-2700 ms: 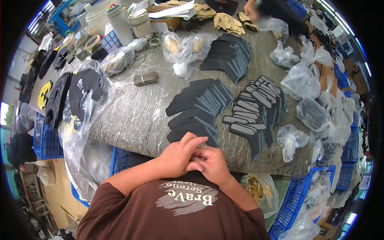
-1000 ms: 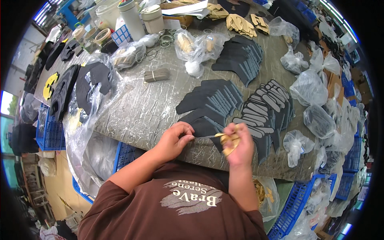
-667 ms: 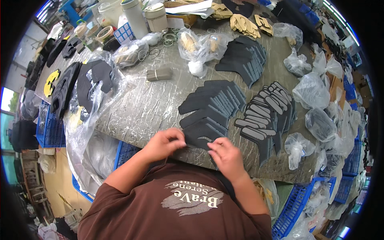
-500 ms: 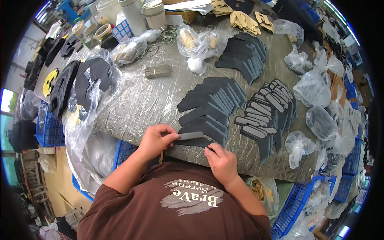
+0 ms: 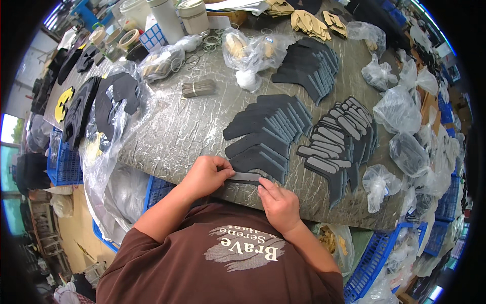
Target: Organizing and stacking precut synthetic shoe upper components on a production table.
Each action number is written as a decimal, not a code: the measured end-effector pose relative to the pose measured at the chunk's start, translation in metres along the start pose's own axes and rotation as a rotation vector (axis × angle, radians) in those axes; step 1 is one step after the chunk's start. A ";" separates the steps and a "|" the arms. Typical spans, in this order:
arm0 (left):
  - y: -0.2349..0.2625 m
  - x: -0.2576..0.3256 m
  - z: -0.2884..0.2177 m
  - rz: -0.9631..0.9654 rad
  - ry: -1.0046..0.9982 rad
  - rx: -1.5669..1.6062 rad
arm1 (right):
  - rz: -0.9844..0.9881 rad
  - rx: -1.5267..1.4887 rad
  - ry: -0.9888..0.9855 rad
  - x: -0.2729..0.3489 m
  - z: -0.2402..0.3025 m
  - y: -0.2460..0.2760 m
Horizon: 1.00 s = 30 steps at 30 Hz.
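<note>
A grey strip with rounded ends (image 5: pixel 246 177) lies along a dark cut piece at the table's near edge. My left hand (image 5: pixel 208 175) pinches the strip's left end between thumb and finger. At its right end, the closed fingertips of my right hand (image 5: pixel 279 203) meet the strip and the dark piece beneath, which my hands partly hide. Just beyond, a fanned stack of dark angled pieces (image 5: pixel 263 129) with blue-grey edges spreads over the table. To the right lies another stack, whose dark pieces carry grey strips (image 5: pixel 329 139).
A banded bundle of strips (image 5: pixel 198 88) lies on the grey table (image 5: pixel 167 131). Farther back are another dark stack (image 5: pixel 306 68), tan pieces (image 5: pixel 310 26) and jars (image 5: pixel 193 16). Knotted plastic bags (image 5: pixel 397 111) line the right side. Blue crates (image 5: pixel 372 266) stand below the table edge.
The grey strip has come down and toward me onto the dark piece. My left hand has moved slightly right, and my right fingertips now meet the strip's right end.
</note>
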<state>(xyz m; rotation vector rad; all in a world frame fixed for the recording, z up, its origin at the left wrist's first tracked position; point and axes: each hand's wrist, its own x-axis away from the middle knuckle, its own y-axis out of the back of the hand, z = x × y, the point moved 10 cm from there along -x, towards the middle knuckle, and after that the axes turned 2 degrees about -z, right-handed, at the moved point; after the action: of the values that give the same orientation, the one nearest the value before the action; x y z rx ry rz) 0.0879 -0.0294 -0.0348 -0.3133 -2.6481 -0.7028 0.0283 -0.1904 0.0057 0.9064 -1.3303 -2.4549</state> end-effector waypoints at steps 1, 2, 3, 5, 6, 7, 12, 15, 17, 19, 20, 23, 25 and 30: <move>0.001 0.000 0.000 -0.004 -0.005 -0.004 | 0.018 -0.002 0.010 0.000 0.001 -0.002; 0.001 0.000 -0.001 -0.004 -0.004 -0.005 | 0.018 -0.003 0.009 -0.001 0.001 -0.001; 0.001 0.000 -0.002 -0.002 -0.007 -0.009 | 0.029 0.004 0.009 -0.001 0.001 -0.002; 0.001 0.000 -0.002 -0.002 -0.008 -0.014 | 0.039 0.008 0.009 -0.002 0.001 -0.003; 0.001 -0.001 -0.002 -0.009 -0.013 -0.025 | 0.048 0.017 0.005 -0.002 0.001 -0.004; 0.001 -0.001 -0.001 -0.016 -0.019 -0.037 | 0.056 0.027 0.000 -0.002 0.001 -0.005; 0.004 0.005 -0.021 -0.149 -0.313 -0.309 | 0.088 0.029 -0.021 -0.001 -0.001 -0.007; 0.004 0.011 -0.032 -0.203 -0.422 -0.398 | 0.013 -0.024 -0.096 0.000 -0.007 0.002; 0.005 0.016 -0.035 -0.226 -0.463 -0.386 | -0.076 -0.077 -0.172 -0.002 -0.013 0.012; -0.007 0.012 -0.018 -0.017 -0.302 0.005 | -0.292 -0.186 -0.370 -0.002 -0.032 0.033; -0.008 0.014 -0.021 -0.016 -0.305 0.009 | -0.292 -0.182 -0.368 -0.002 -0.033 0.038; -0.012 0.012 -0.021 -0.025 -0.240 0.178 | -0.192 -0.473 -0.616 0.006 -0.065 0.049; -0.017 0.017 -0.042 -0.068 -0.561 -0.115 | -0.283 -0.317 -0.710 0.018 -0.094 0.083; -0.033 0.005 -0.038 0.171 -0.547 -0.538 | -0.412 0.100 -0.676 0.035 -0.115 0.130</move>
<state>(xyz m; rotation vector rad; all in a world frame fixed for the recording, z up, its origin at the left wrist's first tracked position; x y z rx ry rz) 0.0847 -0.0765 -0.0159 -0.9907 -2.8110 -1.4362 0.0567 -0.3595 0.0497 0.3894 -1.5924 -3.2243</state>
